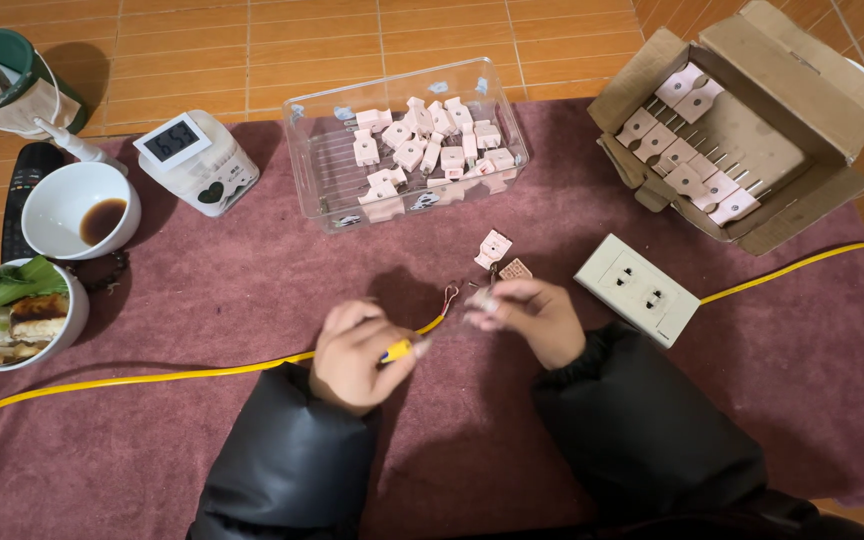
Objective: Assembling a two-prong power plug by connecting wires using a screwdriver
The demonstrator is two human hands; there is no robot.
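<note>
While both hands work over the maroon mat (252, 300), the clutter is placed here by the clear tub (407, 150) of pale plug parts at the mat's far edge. Left of the tub stands a white timer (197, 160), and further left a white bowl (77, 210) of dark liquid, a food bowl (17, 315), a remote (27, 190) and a green bin (7, 70). Right of the tub sits an open carton (752, 130) with more pale parts in rows. Nearer than the tub, toward the person, lie two small loose parts (500, 255) and a beige socket block (637, 288), close to the right hand but not touching it. A yellow cable (152, 378) crosses the mat. The left hand (357, 355) is curled into a fist around the cable, near its stripped end. The right hand (527, 315) is closed, fingertips pinching a small pale piece at the bare wires (449, 295). Both wrists rest low, black sleeves (642, 420) angled inward.
</note>
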